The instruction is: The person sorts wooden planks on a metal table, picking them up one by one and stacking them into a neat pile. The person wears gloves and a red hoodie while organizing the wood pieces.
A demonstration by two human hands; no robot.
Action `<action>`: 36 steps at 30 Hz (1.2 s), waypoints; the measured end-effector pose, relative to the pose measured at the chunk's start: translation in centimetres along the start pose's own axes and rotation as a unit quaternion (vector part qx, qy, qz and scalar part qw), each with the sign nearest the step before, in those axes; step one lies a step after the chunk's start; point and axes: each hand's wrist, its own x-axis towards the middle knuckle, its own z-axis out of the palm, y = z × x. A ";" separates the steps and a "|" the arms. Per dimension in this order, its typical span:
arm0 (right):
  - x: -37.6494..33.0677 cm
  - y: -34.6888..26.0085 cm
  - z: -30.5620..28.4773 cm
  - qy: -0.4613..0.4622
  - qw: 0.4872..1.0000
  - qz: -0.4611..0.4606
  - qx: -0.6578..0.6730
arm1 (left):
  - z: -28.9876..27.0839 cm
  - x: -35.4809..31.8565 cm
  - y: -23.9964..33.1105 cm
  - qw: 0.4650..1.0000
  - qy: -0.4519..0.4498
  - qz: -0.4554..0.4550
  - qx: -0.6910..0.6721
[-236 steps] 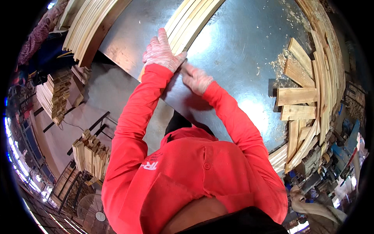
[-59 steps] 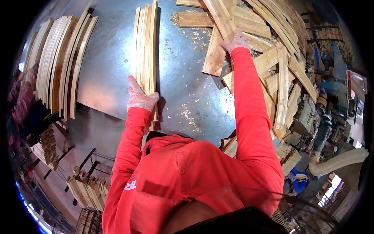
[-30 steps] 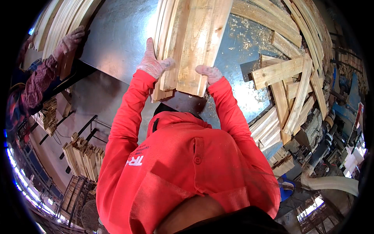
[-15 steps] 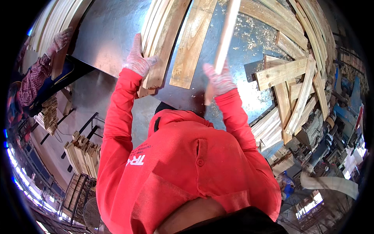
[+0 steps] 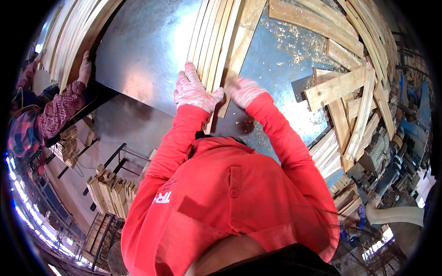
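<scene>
My left hand [image 5: 195, 92], in a pale knitted glove, is wrapped around the near end of a bundle of wooden boards [image 5: 212, 43] standing on edge. Its fingers lie along the bundle's left side and the thumb reaches across to the right. A wider wooden board [image 5: 242, 43] lies flat on the metal table [image 5: 138, 60], just right of the bundle. At that flat board's right edge is my right hand [image 5: 247, 93], gloved too. Motion smears its fingertips, so I cannot tell whether they grip the board.
Jumbled wooden offcuts [image 5: 343, 87] cover the table's right side, with wood shavings [image 5: 299, 32] scattered around. At far left another person's hand [image 5: 85, 69] touches a stack of boards [image 5: 80, 34]. Bundled wood pieces [image 5: 110, 193] stand lower left; a pale hose [image 5: 398, 215] lies lower right.
The light strip in my right hand has left it and now appears to stand against the bundle. My left hand and the bundle have shifted right, closer to the flat board.
</scene>
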 end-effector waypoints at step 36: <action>8.0 -2.7 11.2 0.130 0.883 -0.025 0.451 | 2.3 10.1 -16.5 0.304 -0.363 -0.007 -0.881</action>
